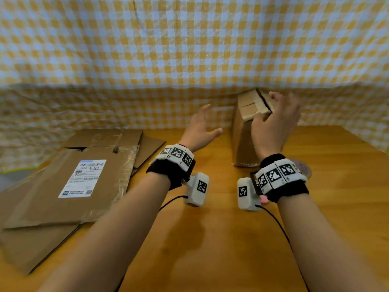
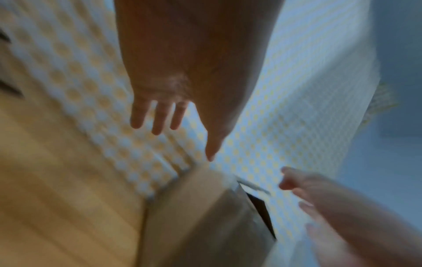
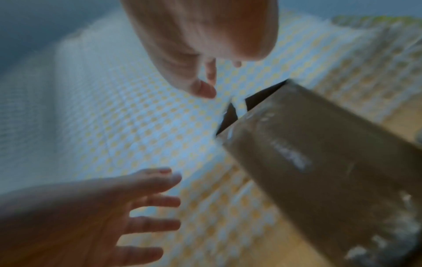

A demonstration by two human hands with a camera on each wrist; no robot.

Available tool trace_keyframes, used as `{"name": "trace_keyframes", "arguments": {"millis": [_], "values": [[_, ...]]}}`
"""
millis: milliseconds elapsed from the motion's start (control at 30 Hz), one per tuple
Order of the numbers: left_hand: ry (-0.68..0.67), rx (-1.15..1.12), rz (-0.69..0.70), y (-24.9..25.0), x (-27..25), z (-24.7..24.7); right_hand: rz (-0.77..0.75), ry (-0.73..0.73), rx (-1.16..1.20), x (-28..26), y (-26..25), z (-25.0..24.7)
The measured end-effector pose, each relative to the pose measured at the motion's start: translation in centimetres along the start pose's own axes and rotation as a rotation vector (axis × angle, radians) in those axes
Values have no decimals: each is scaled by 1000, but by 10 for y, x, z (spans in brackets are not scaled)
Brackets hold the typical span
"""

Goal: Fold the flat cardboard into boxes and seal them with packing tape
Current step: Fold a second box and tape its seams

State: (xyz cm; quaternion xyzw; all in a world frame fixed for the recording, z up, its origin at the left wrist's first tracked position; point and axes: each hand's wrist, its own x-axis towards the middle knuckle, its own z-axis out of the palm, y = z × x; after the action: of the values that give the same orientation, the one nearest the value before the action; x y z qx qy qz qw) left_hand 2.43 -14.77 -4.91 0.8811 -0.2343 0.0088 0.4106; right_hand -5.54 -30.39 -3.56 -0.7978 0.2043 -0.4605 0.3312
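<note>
Cardboard is the only material in play here, and neither of your hands grips any of it. Your right hand is spread with relaxed fingers at the top of the upright box; motion blur prevents a ruling on whether it touches the top flaps. Your left hand is also spread and holds nothing, hovering just beside the box on its left, apart from it.

The box stands on end at the far side of the wooden surface, close against the checked cloth hung behind it. Its body is formed. The top flaps are folded in, yet a dark gap shows along one edge, so I judge that end not fully closed; the wrist views show the same gap. No fresh tape on that end can be made out.

To your left, a pile of flat cardboard lies unfolded, the top sheet bearing a shipping label. A roll of what may be tape sits behind your right wrist.

Assessment: one box partly assembled, sealing outstanding, several sheets not yet started.
</note>
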Motion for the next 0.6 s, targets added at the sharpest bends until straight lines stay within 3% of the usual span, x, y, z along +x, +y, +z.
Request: {"name": "trace_keyframes", "arguments": {"millis": [67, 100, 167, 267, 367, 467, 600], "values": [[86, 230, -146, -30, -8, -34, -58, 108, 159, -21, -25, 11], [102, 336, -240, -47, -15, -49, -51, 82, 224, -31, -37, 19], [84, 518, -394, -80, -37, -74, 14, -102, 314, -54, -57, 40], [15, 698, -483, -121, -72, -87, 168, -373, 445, -87, -73, 70], [-37, 789, -513, -148, -93, -89, 269, -583, 429, -113, -80, 87], [-54, 875, -512, -146, -100, -96, 273, -796, 346, -129, -79, 95], [-65, 937, -454, -134, -95, -102, 299, -849, 332, -132, -74, 95]]}}
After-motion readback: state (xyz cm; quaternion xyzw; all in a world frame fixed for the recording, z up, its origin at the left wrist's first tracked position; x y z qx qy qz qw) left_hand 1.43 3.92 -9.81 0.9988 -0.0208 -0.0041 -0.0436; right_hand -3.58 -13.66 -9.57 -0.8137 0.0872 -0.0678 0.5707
